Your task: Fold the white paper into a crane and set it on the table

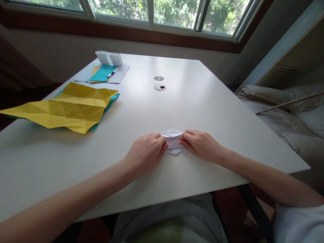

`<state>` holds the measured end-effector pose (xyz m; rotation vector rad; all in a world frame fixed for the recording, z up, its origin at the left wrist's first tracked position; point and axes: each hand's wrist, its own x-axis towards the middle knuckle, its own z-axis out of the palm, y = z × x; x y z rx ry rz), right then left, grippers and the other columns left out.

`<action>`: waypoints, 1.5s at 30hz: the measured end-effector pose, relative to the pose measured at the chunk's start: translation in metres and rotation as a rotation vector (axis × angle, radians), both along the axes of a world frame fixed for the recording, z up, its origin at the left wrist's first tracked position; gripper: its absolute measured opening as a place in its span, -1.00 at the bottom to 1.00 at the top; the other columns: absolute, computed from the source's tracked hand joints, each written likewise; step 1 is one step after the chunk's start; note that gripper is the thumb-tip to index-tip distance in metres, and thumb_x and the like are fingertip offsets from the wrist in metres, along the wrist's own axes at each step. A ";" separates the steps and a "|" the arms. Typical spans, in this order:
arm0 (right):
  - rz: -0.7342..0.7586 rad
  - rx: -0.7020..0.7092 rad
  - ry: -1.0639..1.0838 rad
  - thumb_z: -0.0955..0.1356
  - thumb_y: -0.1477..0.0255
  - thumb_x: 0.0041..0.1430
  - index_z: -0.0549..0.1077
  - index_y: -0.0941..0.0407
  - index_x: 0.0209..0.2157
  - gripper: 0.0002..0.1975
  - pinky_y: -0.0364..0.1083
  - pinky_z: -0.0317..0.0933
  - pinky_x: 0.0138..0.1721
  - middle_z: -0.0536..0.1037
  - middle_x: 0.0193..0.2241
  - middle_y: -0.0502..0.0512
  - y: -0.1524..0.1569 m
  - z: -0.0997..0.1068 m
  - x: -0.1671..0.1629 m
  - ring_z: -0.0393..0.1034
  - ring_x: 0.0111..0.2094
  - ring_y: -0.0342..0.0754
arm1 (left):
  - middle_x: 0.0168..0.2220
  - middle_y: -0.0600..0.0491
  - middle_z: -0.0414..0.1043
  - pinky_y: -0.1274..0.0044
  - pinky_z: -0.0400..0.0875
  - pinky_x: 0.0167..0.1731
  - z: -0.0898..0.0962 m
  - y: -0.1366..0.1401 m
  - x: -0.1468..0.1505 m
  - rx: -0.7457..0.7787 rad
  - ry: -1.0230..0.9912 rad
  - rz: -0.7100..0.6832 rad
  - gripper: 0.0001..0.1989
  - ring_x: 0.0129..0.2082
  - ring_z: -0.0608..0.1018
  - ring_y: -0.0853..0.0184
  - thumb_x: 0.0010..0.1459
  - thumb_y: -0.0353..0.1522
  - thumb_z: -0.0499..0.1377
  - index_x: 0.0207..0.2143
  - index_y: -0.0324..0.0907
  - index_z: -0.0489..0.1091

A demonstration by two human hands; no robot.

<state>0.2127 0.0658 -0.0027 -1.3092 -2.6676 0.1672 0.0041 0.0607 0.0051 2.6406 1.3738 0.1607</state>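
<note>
A small piece of folded white paper (173, 144) rests on the white table in front of me, with pointed flaps at its far and near sides. My left hand (148, 148) is closed on its left edge, fingers curled and thumb pressed against it. From the other side my right hand (198, 143) pinches the right edge between thumb and fingers. The hands hide both ends of the paper; only its middle shows between them.
Creased yellow paper (76, 106) lies over teal paper (111, 100) at the left. Farther back are a teal sheet (102, 73), a pen (112, 72) and white folded paper boxes (115, 59). Two round grommets (159, 87) sit mid-table. A padded seat (273, 104) stands right of the table.
</note>
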 end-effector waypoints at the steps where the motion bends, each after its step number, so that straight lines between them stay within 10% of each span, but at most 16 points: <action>1: 0.031 -0.006 0.049 0.18 0.34 0.26 0.39 0.14 -0.31 -0.77 -0.17 0.12 -0.38 0.46 -0.37 0.07 0.000 0.000 0.002 0.34 -0.37 -0.12 | -0.39 0.01 0.41 0.48 0.29 -0.35 -0.001 0.001 -0.001 0.012 -0.025 -0.024 -0.73 -0.36 0.45 0.28 0.23 -0.36 -0.08 -0.40 -0.20 0.37; 18: 0.276 0.018 0.179 0.20 0.39 0.24 0.48 0.13 -0.37 -0.74 -0.12 0.24 -0.25 0.51 -0.36 0.12 0.001 -0.002 0.009 0.37 -0.29 -0.08 | -0.36 -0.01 0.41 0.51 0.36 -0.30 -0.005 0.000 -0.008 0.142 -0.131 -0.322 -0.74 -0.30 0.43 0.32 0.22 -0.48 -0.06 -0.37 -0.22 0.42; 30: 0.057 -0.126 0.226 0.22 0.45 0.21 0.44 0.16 -0.38 -0.81 -0.16 0.17 -0.36 0.48 -0.42 0.09 0.002 -0.003 0.000 0.34 -0.40 -0.12 | -0.47 0.06 0.41 0.60 0.23 -0.49 -0.007 0.004 -0.001 -0.112 -0.286 -0.010 -0.82 -0.50 0.41 0.41 0.11 -0.42 0.03 -0.43 -0.20 0.43; 45: -0.020 -0.156 0.289 0.29 0.40 0.14 0.42 0.16 -0.53 -0.79 -0.22 0.05 -0.47 0.45 -0.55 0.00 0.006 -0.004 -0.004 0.26 -0.52 -0.21 | -0.46 0.06 0.39 0.56 0.20 -0.48 -0.003 0.003 0.008 -0.110 -0.170 0.060 -0.72 -0.48 0.41 0.36 0.18 -0.27 -0.03 -0.48 -0.18 0.37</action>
